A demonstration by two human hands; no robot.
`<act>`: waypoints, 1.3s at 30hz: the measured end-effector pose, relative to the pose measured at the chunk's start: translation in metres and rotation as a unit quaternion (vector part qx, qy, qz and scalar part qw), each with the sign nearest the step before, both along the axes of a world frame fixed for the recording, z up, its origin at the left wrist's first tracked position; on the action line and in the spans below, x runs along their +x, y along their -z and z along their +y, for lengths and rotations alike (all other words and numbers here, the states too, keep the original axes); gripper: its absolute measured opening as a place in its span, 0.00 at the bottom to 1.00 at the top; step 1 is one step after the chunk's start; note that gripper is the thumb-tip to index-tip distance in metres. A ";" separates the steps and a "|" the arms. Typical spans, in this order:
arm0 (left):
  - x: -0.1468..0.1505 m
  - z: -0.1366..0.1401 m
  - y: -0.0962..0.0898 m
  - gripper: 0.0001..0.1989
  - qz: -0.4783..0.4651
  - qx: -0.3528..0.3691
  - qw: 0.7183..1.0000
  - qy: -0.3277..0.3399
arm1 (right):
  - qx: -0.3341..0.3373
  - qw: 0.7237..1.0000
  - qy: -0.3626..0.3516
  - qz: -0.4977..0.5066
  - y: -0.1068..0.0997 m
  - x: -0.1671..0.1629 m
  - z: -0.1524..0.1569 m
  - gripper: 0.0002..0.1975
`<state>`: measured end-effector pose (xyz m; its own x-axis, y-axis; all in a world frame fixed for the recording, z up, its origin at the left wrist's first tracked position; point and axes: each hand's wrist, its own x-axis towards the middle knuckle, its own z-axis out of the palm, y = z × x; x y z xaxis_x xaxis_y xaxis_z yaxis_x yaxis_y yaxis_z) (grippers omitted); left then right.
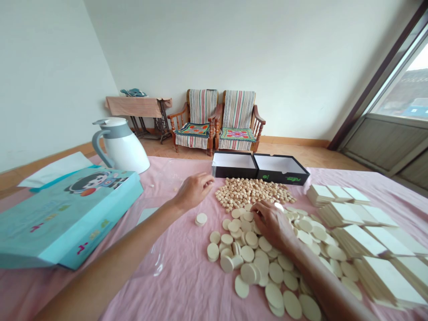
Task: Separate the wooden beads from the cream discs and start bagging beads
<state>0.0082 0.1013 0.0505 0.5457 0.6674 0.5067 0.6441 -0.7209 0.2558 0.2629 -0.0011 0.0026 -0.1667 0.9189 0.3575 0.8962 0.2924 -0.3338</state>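
My left hand hovers over the pink cloth, left of a heap of small wooden beads. Its fingers are curled together, and anything between them is hidden. Below it, a short stack of pale round wooden discs stands alone. My right hand rests at the top of a big loose pile of such discs. Its fingers bend down and inward among them, and the fingertips are partly hidden, so what they grip does not show. One bright disc lies right beside its knuckles.
Two open black box halves stand behind the beads. Stacks of rectangular wooden pieces line the right. At the left are a turquoise box and a white-grey jug. Clear plastic lies on the pink cloth.
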 end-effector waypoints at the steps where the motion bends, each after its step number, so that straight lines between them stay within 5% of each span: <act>1: 0.007 -0.004 0.004 0.07 0.035 -0.029 0.999 0.027 | 0.000 1.000 0.000 0.000 0.000 0.000 0.000 0.09; 7: 0.027 0.003 0.037 0.11 0.173 -0.079 0.982 0.014 | -0.003 1.000 -0.002 0.000 0.001 0.000 0.000 0.09; 17: 0.031 0.009 0.051 0.10 0.178 -0.085 0.980 -0.008 | 0.007 1.000 -0.004 0.001 -0.002 -0.002 -0.002 0.09; 21: 0.029 0.000 0.041 0.07 0.172 -0.089 0.981 -0.011 | 0.011 1.000 -0.004 0.004 -0.001 -0.001 -0.001 0.09; 25: 0.020 -0.010 0.006 0.06 0.116 -0.042 0.992 -0.002 | 0.005 1.000 -0.006 0.004 0.000 -0.001 -0.001 0.09; 30: -0.008 0.008 -0.028 0.06 0.044 0.041 0.992 -0.109 | 0.003 1.000 -0.002 0.001 0.000 -0.001 -0.002 0.08; 35: -0.028 0.024 -0.021 0.08 0.042 0.079 0.981 -0.173 | 0.009 1.000 -0.006 -0.004 -0.001 -0.002 -0.002 0.08; 39: -0.015 0.008 -0.006 0.09 0.033 0.066 0.996 -0.052 | 0.008 1.000 -0.005 -0.002 0.001 -0.001 -0.001 0.09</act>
